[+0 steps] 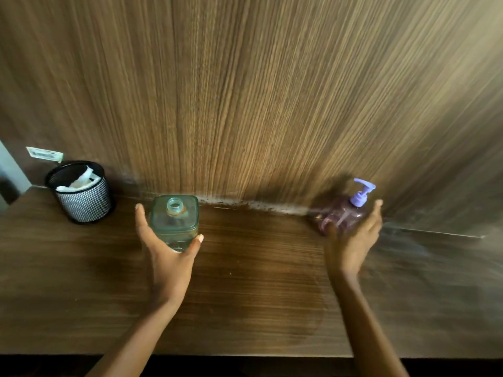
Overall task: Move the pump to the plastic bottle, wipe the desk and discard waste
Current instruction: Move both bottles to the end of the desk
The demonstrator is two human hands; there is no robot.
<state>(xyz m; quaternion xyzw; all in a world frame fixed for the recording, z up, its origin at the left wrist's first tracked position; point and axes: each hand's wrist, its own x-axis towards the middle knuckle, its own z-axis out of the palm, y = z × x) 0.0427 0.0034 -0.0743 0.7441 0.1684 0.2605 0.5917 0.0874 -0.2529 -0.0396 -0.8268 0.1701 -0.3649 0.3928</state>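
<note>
A square, clear greenish plastic bottle [174, 219] with an open neck stands on the wooden desk [258, 281] left of centre. My left hand [168, 246] is wrapped around it from the front, thumb on the right side. At the right, against the wall, stands a clear purple bottle [340, 216] with a lilac pump [362, 193] on top. My right hand [351, 235] is blurred and cups that bottle from the front, fingers spread around it.
A black mesh bin [81, 197] with crumpled white tissue [79, 180] inside sits at the back left of the desk. A wood-panel wall [258, 91] rises right behind the bottles. The desk's front edge runs along the bottom.
</note>
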